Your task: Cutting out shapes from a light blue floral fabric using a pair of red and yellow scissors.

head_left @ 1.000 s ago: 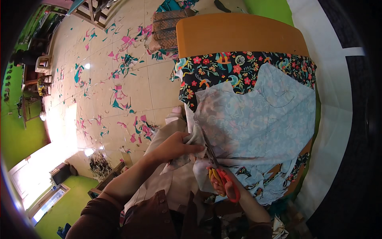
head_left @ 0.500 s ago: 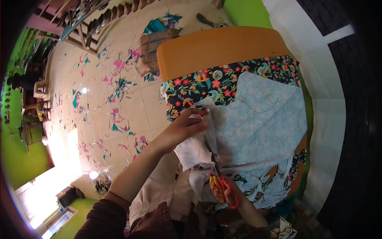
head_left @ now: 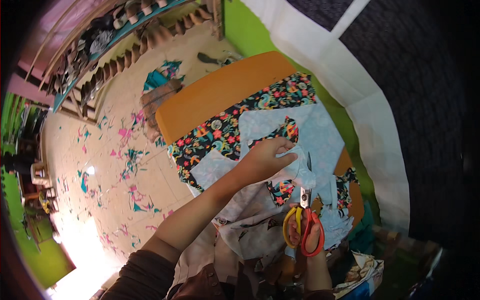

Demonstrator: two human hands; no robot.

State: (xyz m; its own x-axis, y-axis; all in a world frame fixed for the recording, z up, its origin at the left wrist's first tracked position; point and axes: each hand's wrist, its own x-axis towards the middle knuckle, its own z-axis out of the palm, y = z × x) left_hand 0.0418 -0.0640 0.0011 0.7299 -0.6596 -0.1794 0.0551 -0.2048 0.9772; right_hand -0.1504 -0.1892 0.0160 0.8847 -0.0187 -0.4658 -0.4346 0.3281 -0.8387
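My left hand [head_left: 267,161] pinches a raised fold of floral fabric [head_left: 300,167], its pale blue reverse side showing. My right hand [head_left: 300,231] holds scissors [head_left: 305,202] with one yellow and one red handle loop, spread apart. Their blades point away from me at the raised fold; a blade tip shows beyond it, and the cloth hides part of the blades. More of the cloth lies over the table [head_left: 215,105]. Along its far side a black strip with colourful flowers [head_left: 232,125] faces up. Near me, loose folds hang over my lap.
Cut scraps [head_left: 335,225] are heaped right of the scissors. Teal and pink scraps [head_left: 131,162] litter the tiled floor at left. A shoe rack [head_left: 100,62] stands at far left. White sheeting [head_left: 370,120] hangs along the right. A bag [head_left: 367,270] sits at lower right.
My view has turned and the table appears further left. My left hand has lifted and folded the cloth, baring its floral side. The scissors have moved right and forward, their handles now wider apart.
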